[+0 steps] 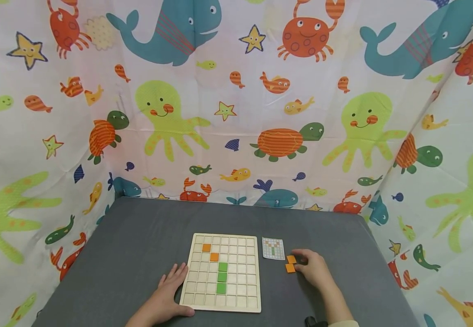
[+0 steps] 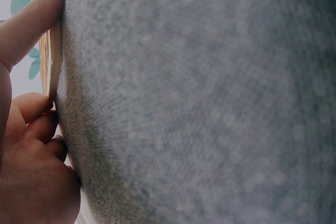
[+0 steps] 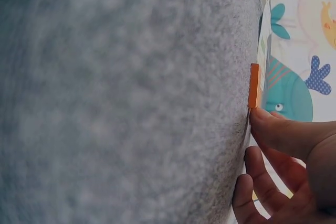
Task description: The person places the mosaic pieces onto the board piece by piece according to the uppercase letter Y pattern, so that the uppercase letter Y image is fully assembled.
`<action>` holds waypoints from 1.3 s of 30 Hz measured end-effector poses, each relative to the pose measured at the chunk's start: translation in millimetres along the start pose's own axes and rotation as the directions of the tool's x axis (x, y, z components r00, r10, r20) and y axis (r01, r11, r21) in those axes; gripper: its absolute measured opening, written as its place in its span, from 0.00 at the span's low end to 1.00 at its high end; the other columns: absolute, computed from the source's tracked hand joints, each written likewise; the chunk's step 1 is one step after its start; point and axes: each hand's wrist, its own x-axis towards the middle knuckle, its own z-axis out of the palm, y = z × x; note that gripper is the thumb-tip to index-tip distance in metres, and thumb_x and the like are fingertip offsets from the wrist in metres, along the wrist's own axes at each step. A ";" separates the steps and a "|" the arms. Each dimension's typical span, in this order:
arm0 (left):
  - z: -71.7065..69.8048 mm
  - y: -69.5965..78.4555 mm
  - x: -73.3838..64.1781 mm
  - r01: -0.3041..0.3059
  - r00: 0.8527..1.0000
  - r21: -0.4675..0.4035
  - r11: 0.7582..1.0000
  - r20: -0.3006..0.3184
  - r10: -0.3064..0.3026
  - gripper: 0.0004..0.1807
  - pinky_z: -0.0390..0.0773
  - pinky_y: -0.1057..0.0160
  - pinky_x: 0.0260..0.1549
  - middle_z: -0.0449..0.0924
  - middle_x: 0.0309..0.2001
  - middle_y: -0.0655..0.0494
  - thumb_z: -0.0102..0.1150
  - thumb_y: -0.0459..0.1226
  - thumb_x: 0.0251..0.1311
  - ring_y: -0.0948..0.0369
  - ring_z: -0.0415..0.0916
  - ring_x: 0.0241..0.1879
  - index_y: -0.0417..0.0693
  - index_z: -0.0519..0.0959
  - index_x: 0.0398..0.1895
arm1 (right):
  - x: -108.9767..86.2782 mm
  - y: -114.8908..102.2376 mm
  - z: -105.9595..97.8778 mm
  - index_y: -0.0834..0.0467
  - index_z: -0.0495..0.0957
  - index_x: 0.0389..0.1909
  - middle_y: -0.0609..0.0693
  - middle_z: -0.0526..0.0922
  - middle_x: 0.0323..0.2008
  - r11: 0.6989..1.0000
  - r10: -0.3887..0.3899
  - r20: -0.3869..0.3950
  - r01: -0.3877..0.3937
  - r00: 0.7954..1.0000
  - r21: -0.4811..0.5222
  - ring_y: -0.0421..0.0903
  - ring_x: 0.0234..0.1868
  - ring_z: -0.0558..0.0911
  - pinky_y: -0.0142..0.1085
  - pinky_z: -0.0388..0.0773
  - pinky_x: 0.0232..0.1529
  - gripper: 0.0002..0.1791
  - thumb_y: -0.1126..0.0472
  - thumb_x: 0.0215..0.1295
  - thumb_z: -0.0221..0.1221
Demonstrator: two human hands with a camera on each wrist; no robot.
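A pale wooden grid board [image 1: 245, 274] lies on the table, with two orange square tiles [image 1: 214, 257] in a diagonal and a column of three green tiles [image 1: 222, 275] in its cells. My left hand [image 1: 166, 293] rests along the board's left side, fingers spread, thumb at the near left corner. In the left wrist view, fingertips [image 2: 39, 103] touch the board's edge [image 2: 53, 61]. My right hand [image 1: 315, 269] is at two loose orange tiles [image 1: 290, 268] right of the board. Its thumb touches a tile [image 3: 254, 86]; the index finger lies beside the farther one.
A small printed pattern card [image 1: 273, 249] lies between the board and the loose tiles. The grey table [image 1: 150, 231] is bounded by a curtain [image 1: 228, 150] printed with sea animals at the back and sides. A dark object [image 1: 314, 322] shows near my right wrist.
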 end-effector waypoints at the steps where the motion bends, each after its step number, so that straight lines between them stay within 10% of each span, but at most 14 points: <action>1: 0.1 -0.4 0.4 -0.001 1.000 0.000 1.000 0.001 0.001 0.70 0.35 0.30 0.71 0.47 0.81 0.42 0.83 0.56 0.34 0.37 0.34 0.80 0.39 0.54 0.80 | 0.5 0.0 0.2 0.54 0.85 0.54 0.55 0.85 0.52 1.000 0.001 -0.002 -0.001 1.000 -0.001 0.52 0.48 0.83 0.55 0.80 0.50 0.23 0.68 0.56 0.72; 39: 0.9 -2.3 1.9 0.012 1.000 -0.014 1.000 0.010 -0.012 0.71 0.36 0.28 0.70 0.47 0.81 0.41 0.84 0.55 0.32 0.37 0.34 0.80 0.40 0.53 0.80 | -2.0 -8.5 -5.4 0.62 0.85 0.49 0.52 0.81 0.39 0.999 -0.038 0.011 0.038 0.999 -0.035 0.44 0.35 0.77 0.41 0.77 0.37 0.14 0.70 0.62 0.67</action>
